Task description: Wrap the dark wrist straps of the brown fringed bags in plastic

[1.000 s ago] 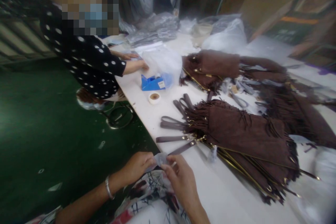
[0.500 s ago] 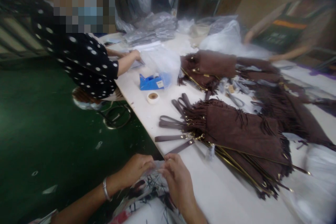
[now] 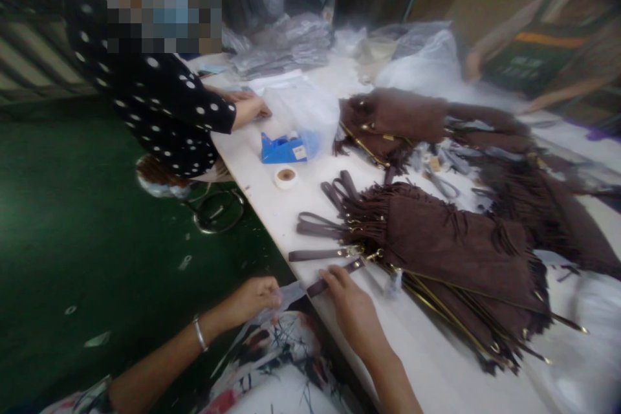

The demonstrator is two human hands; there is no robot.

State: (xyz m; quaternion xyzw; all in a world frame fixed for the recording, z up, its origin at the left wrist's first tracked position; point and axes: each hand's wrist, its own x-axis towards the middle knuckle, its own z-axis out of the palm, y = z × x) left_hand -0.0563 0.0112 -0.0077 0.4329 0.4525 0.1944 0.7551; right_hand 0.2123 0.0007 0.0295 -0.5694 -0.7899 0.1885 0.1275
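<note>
Left hand (image 3: 257,297) pinches thin, translucent plastic film (image 3: 294,294).

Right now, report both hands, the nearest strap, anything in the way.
Left hand pinching clear plastic. Right hand over the nearest strap, grip unclear. Brown bags piled just beyond.

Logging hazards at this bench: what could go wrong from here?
The thin plastic in the left hand is beyond the table edge; a loosened grip might drop it. The right hand is at a dark strap; a snag could shift the stacked brown bags, if it is attached.
</note>
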